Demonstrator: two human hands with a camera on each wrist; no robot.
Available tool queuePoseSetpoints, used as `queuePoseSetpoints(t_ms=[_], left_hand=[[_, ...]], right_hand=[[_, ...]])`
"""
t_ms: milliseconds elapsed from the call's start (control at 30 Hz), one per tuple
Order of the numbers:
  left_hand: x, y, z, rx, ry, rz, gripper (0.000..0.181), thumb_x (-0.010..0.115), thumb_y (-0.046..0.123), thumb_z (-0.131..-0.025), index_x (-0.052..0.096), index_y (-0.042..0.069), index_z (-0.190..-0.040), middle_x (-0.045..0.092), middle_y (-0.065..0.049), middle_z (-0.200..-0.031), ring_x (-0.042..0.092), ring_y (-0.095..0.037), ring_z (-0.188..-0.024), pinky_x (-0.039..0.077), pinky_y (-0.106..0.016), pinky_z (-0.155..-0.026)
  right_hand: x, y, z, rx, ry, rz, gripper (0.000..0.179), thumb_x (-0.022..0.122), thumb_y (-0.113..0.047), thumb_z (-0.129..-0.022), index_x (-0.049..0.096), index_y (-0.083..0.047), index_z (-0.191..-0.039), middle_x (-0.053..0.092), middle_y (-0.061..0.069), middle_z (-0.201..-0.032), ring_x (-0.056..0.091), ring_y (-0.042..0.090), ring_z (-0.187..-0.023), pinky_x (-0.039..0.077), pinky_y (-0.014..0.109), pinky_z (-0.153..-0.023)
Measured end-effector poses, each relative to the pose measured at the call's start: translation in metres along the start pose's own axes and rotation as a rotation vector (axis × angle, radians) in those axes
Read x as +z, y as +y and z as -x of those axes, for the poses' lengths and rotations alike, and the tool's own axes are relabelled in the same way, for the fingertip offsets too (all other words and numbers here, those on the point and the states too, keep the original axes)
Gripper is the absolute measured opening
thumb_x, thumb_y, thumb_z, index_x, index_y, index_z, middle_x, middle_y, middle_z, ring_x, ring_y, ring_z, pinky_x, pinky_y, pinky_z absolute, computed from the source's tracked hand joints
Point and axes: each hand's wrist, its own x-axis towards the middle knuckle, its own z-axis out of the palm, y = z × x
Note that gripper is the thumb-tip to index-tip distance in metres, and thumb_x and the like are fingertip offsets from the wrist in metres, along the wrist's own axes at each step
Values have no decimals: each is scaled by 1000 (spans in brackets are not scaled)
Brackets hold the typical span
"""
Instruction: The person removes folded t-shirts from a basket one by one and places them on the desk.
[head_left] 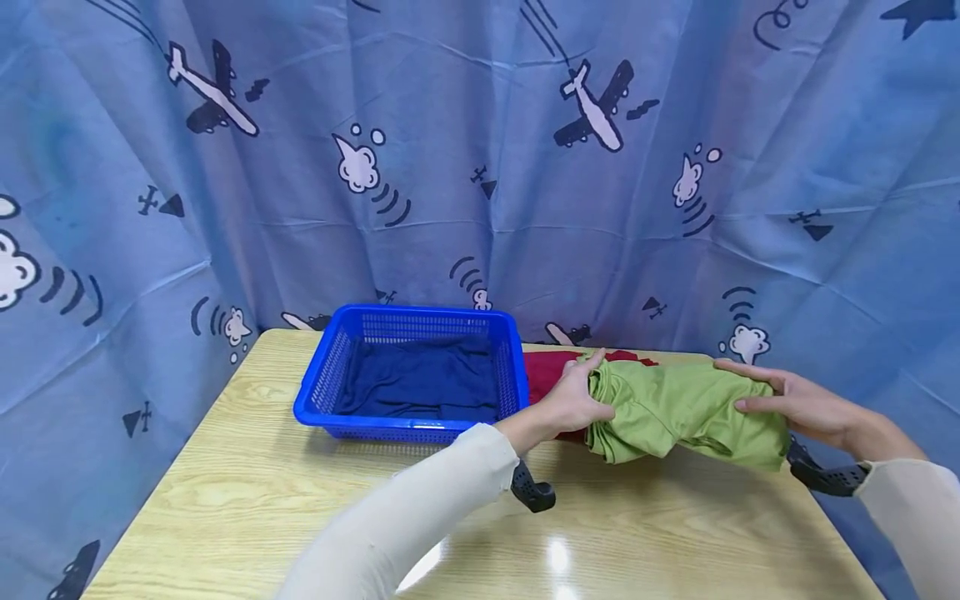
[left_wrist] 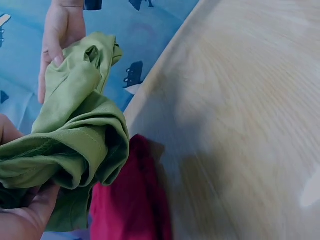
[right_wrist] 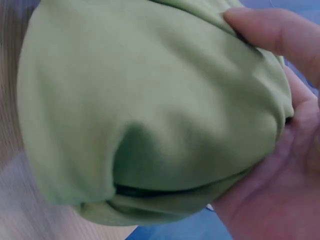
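A folded green garment [head_left: 675,408] with stitched hems is held up over the right part of the table, its layers bunched and sagging in the middle. My left hand [head_left: 573,400] grips its left end, thumb in front and fingers around the back. At the opposite end, my right hand [head_left: 813,408] holds the cloth between thumb and fingers; the right wrist view shows the thumb pressed on top of the garment [right_wrist: 150,100] and the palm behind it. Below and behind lies a red cloth [head_left: 551,371], partly hidden by my left hand and the green garment.
A blue plastic basket [head_left: 408,429] with perforated walls stands left of the red cloth, holding a dark navy cloth [head_left: 423,379]. The wooden table [head_left: 300,517] ends at a blue airplane-print curtain [head_left: 450,167] behind. Black wrist-worn devices sit under both wrists.
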Motion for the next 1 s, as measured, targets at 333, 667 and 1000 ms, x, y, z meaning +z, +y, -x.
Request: queuePoseSetpoints(t_ms=[333, 667, 1000], left_hand=[[35, -18, -3, -2, 21, -11, 98, 79, -1, -73, 37, 24, -158, 35, -12, -158, 32, -21, -150, 44, -18, -102], [57, -22, 2, -37, 1, -3, 96, 79, 1, -74, 38, 26, -157, 35, -10, -159, 29, -21, -152, 43, -20, -106], [87, -10, -1, -53, 66, -44, 103, 82, 2, -73, 35, 36, -157, 41, -9, -151, 50, -16, -136, 48, -15, -86]], right_hand=[[-4, 31, 17, -36, -94, -105, 70, 41, 0, -105, 13, -24, -164, 55, -31, -140, 63, 2, -120, 51, 18, -97], [-9, 50, 33, 52, -19, 30, 69, 47, -7, -105, 13, -19, -164, 25, -46, -138, 40, -26, -117, 49, 34, -101], [-24, 59, 43, 169, 112, 183, 76, 55, -19, -104, 9, -23, -165, 3, -2, -168, 35, -31, -107, 40, 68, -103]])
